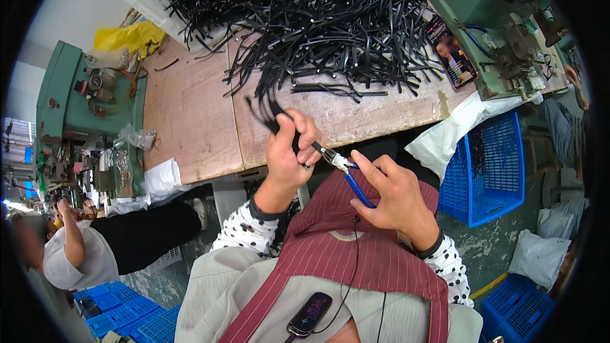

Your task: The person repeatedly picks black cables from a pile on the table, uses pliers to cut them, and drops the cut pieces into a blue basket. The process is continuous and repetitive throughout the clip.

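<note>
My left hand (pixel 289 149) is closed around a few black strips (pixel 272 109), whose loose ends fan out above my fingers. One strip end sticks out toward the right, between the jaws of a pair of pliers (pixel 338 161) with blue handles. Those handles lie in the grip of my right hand (pixel 397 194), thumb on one side and fingers on the other. A large tangled heap of black strips (pixel 318 25) covers the far part of the wooden table (pixel 197 108), just beyond my hands.
Green machines stand at the left (pixel 60 101) and right (pixel 457 0) of the table. A phone (pixel 452 57) lies by the right machine. Below it are a white sack (pixel 445 136) and a blue crate (pixel 470 181). At the lower left, another person (pixel 82 248) works at a machine.
</note>
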A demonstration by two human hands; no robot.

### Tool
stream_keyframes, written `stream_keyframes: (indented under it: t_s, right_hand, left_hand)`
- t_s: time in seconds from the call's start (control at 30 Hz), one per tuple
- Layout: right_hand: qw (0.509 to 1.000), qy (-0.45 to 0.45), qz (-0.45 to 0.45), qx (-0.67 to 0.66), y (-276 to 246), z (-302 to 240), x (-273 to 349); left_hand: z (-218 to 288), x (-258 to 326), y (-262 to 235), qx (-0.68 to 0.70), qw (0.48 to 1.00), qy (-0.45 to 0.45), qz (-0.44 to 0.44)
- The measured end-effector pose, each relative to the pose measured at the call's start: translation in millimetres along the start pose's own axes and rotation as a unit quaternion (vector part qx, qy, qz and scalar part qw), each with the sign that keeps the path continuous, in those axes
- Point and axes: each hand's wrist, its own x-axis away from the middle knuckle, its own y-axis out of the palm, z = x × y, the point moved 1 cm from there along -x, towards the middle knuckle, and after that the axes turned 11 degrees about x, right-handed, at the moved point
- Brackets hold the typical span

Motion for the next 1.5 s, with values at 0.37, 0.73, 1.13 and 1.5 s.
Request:
stream_keyframes:
  t_s: [0.37, 0.73, 1.13, 1.5]
  right_hand:
    - [0.991, 0.072, -0.027, -0.111, 7, -3, 4]
    - [0.979, 0.140, -0.046, -0.139, 16, 5, 10]
    - [0.974, 0.195, -0.065, -0.094, 22, 32, 55]
    - [0.971, 0.212, -0.059, -0.094, 18, 30, 63]
  left_hand:
    - [-31, 16, 13, -0.302, 0.910, 0.283, -0.003]
    - [-20, 4, 1, -0.130, 0.963, 0.094, 0.215]
    - [-14, -84, -54, -0.882, 0.455, 0.118, 0.026]
    - [13, -104, -63, -0.910, 0.379, 0.157, -0.065]
